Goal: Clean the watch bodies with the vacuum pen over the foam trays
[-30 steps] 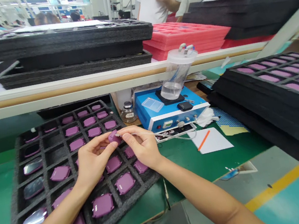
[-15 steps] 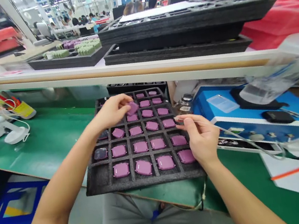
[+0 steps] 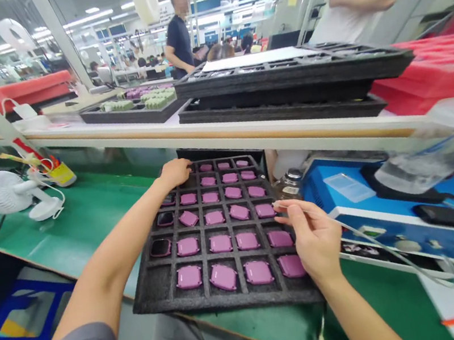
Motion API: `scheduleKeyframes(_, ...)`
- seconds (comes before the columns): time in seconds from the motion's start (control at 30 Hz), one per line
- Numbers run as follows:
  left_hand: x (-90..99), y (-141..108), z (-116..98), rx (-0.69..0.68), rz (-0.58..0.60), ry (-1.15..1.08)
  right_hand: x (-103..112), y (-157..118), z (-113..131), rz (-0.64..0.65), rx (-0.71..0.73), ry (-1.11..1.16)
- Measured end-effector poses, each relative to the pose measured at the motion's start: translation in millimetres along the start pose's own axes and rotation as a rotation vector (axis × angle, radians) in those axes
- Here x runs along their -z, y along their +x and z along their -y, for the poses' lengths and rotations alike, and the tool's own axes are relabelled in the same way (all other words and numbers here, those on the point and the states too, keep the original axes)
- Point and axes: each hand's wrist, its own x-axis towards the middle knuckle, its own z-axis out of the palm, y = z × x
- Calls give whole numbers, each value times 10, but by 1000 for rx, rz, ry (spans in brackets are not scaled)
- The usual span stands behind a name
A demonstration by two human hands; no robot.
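Tray on desk, a hand at either side

Left hand is at the tray's far left corner; fingertips largely hidden, so cannot tell whether its grip is apart or clamped. Right hand overlaps the tray's right edge, grip clamped on a thin pale tube that trails rightward in front of a blue box. One purple case, in the right-hand column, lies just left of the pinching fingertips; right hand is nearer. Contact unconfirmed; the case's long axis is too foreshortened to judge.
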Motion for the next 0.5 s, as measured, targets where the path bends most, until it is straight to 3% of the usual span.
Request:
scheduleKeyframes(0.13,-45,295,-2,-29,59,127,-28,34,-4,2,6,44)
scheduleKeyframes(0.23,-10,282,-15,-107,47,177,-59,62,5,1,31,76)
scheduleKeyframes(0.33,92,102,-82,-170,4,201,-87,89,22,-15,48,126)
scheduleKeyframes(0.43,153,-212,-281,-197,-90,178,-109,129,35,-3,47,177)
scheduleKeyframes(0.5,124,-478,-504,-223,-183,-43,-121,162,42,-1,53,205)
